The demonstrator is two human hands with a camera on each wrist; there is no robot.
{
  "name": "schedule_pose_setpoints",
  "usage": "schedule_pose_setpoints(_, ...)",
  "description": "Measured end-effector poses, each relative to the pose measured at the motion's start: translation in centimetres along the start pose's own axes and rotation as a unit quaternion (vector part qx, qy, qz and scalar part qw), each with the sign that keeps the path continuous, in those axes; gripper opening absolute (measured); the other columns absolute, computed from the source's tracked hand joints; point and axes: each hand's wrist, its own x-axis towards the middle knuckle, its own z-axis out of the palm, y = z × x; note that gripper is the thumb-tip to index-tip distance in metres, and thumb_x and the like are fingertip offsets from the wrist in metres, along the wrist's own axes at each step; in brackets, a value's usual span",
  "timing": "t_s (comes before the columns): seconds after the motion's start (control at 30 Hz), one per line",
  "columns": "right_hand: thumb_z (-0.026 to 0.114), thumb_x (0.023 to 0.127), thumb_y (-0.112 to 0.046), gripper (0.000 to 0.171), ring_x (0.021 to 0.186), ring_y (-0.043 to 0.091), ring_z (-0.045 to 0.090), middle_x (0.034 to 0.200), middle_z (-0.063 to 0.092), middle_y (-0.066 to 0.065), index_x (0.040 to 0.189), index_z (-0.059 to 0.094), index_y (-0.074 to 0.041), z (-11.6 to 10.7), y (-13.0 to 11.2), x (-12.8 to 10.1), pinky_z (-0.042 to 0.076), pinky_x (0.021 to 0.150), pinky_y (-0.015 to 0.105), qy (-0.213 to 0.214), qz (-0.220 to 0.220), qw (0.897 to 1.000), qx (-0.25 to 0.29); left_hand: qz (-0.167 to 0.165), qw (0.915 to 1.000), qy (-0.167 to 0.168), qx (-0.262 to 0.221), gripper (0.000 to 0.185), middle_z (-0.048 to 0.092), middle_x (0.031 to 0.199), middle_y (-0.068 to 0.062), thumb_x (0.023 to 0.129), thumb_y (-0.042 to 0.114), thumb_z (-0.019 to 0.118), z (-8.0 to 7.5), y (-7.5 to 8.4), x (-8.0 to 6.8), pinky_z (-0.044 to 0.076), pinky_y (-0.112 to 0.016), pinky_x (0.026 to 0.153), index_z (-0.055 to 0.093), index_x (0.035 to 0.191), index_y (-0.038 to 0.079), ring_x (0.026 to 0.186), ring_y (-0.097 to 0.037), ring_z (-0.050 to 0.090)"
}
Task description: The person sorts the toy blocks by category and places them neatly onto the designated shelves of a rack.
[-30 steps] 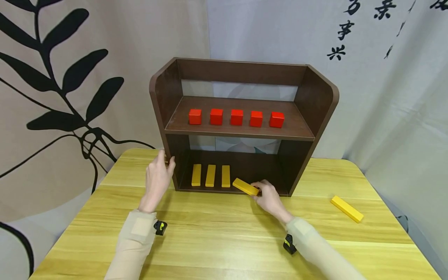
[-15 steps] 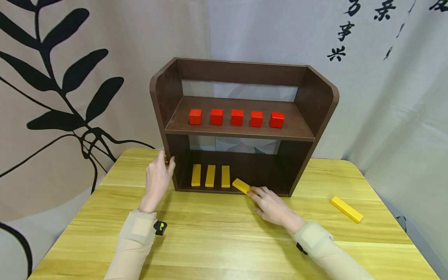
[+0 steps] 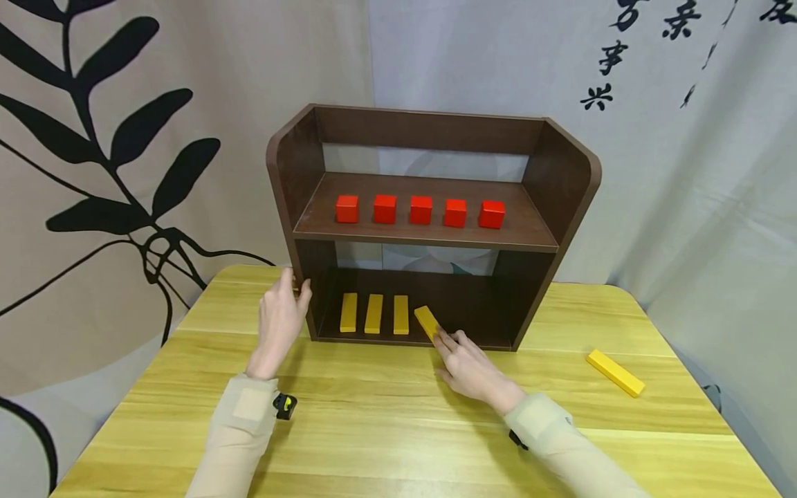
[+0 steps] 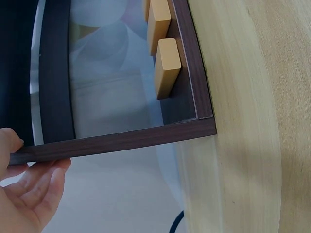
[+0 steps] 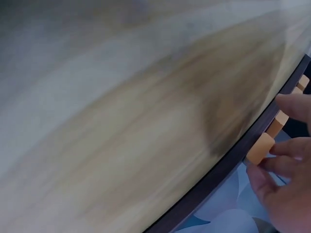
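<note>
A brown two-level shelf (image 3: 563, 200) stands on the yellow wooden table (image 3: 386, 429). Several red cubes (image 3: 420, 209) line its upper board. Three yellow bars (image 3: 373, 313) lie side by side on the lower board, and a fourth yellow bar (image 3: 426, 321) lies slanted beside them. My right hand (image 3: 450, 343) touches that bar's near end with straight fingertips (image 5: 284, 148); the bar's end (image 5: 261, 148) shows at the shelf's rim (image 5: 209, 189). My left hand (image 3: 280, 318) rests flat against the shelf's left side panel (image 4: 121, 141), fingers (image 4: 41, 187) outside, thumb at its front edge.
One more yellow bar (image 3: 615, 372) lies on the table at the right, near the edge. Printed curtains hang close behind the shelf. Bare tabletop stretches in front of both arms. Bars (image 4: 166, 68) show inside the lower board's left corner.
My right hand let go of its pinch on the slanted bar and pushed it with its fingertips deeper into the lower shelf, turning it closer to the other bars. The left hand stayed put.
</note>
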Motion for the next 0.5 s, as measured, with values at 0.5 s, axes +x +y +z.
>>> schedule_pose_setpoints(0.5, 0.064, 0.090, -0.023, 0.056, 0.136, 0.032, 0.043, 0.147, 0.041, 0.019, 0.137, 0.047, 0.003, -0.54, 0.16, 0.24, 0.040, 0.107, 0.043, -0.061, -0.003, 0.997, 0.050, -0.001, 1.0000, -0.003, 0.008, 0.020, 0.054, 0.062, -0.018, 0.090, 0.012, 0.062, 0.06, -0.11, -0.03, 0.040, -0.042, 0.041, 0.049, 0.087, -0.003, 0.049, -0.036, 0.055)
